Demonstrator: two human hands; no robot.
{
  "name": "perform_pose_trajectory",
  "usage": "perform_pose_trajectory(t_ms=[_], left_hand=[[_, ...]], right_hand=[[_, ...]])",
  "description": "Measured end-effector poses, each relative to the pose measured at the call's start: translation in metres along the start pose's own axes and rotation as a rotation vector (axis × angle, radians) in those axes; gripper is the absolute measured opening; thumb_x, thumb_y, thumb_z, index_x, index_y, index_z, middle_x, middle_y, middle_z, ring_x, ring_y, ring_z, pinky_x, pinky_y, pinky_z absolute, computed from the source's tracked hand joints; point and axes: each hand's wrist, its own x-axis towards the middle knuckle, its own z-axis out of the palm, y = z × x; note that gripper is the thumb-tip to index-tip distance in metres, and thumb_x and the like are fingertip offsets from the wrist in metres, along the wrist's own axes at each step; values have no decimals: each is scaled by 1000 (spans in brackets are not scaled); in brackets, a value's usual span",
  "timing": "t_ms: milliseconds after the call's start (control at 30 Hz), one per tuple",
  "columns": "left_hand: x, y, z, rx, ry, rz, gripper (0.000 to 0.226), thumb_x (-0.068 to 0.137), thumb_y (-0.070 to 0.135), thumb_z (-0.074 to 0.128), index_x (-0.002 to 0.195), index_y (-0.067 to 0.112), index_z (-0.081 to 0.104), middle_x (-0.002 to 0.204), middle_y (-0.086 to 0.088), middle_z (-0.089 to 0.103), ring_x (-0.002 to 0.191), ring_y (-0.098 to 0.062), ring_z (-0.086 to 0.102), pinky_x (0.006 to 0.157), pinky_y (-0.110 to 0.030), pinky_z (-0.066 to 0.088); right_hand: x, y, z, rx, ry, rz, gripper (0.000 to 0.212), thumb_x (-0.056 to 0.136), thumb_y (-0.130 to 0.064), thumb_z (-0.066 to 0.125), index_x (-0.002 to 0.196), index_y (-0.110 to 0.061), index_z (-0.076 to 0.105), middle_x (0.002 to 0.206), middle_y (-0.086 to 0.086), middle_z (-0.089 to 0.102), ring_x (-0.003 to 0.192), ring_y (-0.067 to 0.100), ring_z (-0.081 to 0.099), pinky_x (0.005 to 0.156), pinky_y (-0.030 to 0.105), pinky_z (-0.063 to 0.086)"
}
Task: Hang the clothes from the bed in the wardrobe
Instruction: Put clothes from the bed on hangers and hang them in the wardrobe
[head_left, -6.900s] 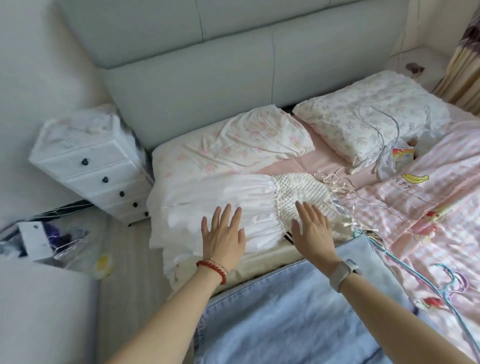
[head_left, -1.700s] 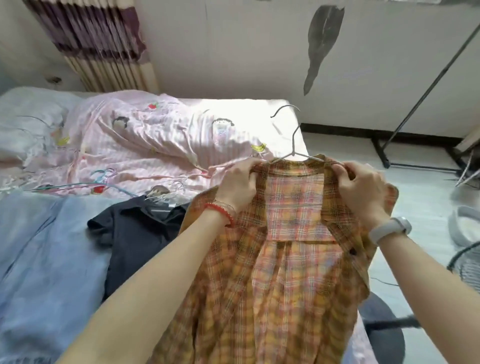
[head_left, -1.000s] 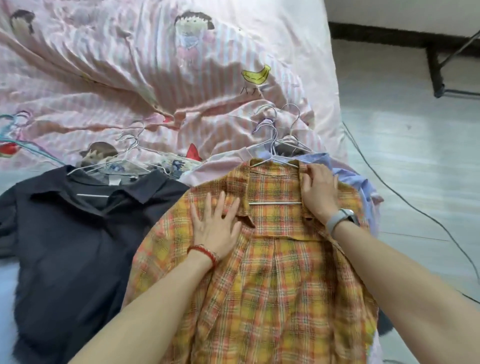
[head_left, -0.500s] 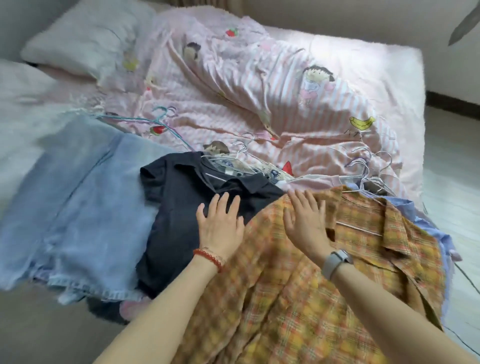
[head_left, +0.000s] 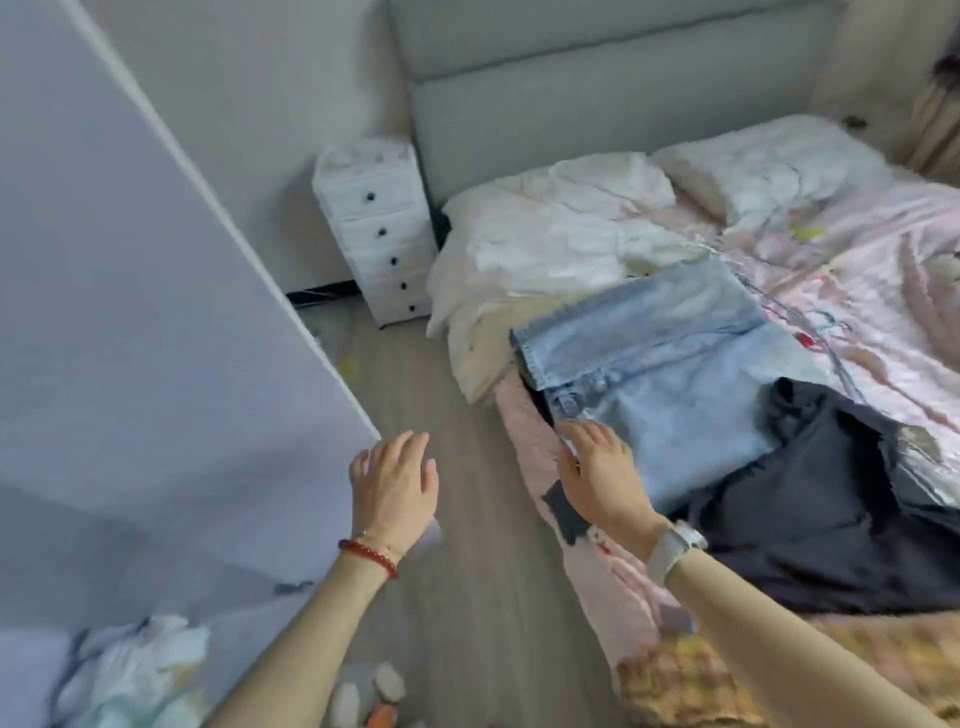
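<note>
While jeans (head_left: 660, 374) lie on bed (head_left: 524, 415) (folded), right hand (head_left: 602, 473) touches them.

Open floor strip (head_left: 415, 395) between white panel (head_left: 130, 312) and bed (head_left: 524, 431).

White 5-drawer chest (head_left: 377, 235) w/ dark knobs stands on the wood-look floor (head_left: 467, 597), just beside the grey padded headboard (head_left: 597, 98). Two pale pillows (head_left: 566, 192) lie against the headboard. Pink striped duvet w/ cartoon prints (head_left: 893, 270) covers the far side. Large white panel (head_left: 130, 338) at left. Crumpled white plastic bag (head_left: 137, 670) on floor bottom left; blurry.
</note>
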Motion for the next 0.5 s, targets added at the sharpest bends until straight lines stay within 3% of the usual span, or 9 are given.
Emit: perform_pose_trajectory(t_ms=[133, 233, 367, 500], left_hand=[[-49, -105, -41, -7, 121, -265, 33, 89, 16, 50, 121, 10, 57, 123, -6, 59, 119, -20, 50, 101, -37, 30], [-95, -161, -63, 26, 175, -464, 34, 89, 15, 49, 122, 10, 56, 124, -6, 59, 118, -20, 51, 100, -37, 31], [-162, -209, -92, 47, 279, -742, 29, 85, 8, 54, 113, 6, 62, 111, -12, 66, 104, -28, 59, 91, -39, 39], [-230, -235, -124, 142, 401, -1006, 33, 89, 13, 50, 122, 11, 56, 123, -6, 59, 117, -21, 53, 102, -36, 34]], right_hand=[[23, -111, 50, 14, -148, -281, 30, 92, -18, 42, 118, -11, 56, 119, 9, 58, 117, 27, 46, 96, 35, 31], [31, -180, 82, 88, -262, -458, 33, 93, -18, 42, 124, -12, 53, 125, 6, 56, 120, 25, 45, 98, 34, 31], [29, -262, 124, 150, -418, -697, 33, 94, -18, 42, 124, -12, 53, 126, 6, 56, 123, 25, 43, 99, 34, 32], [3, -346, 152, 222, -562, -942, 32, 93, -15, 43, 123, -11, 55, 124, 9, 58, 118, 27, 48, 97, 36, 37]])
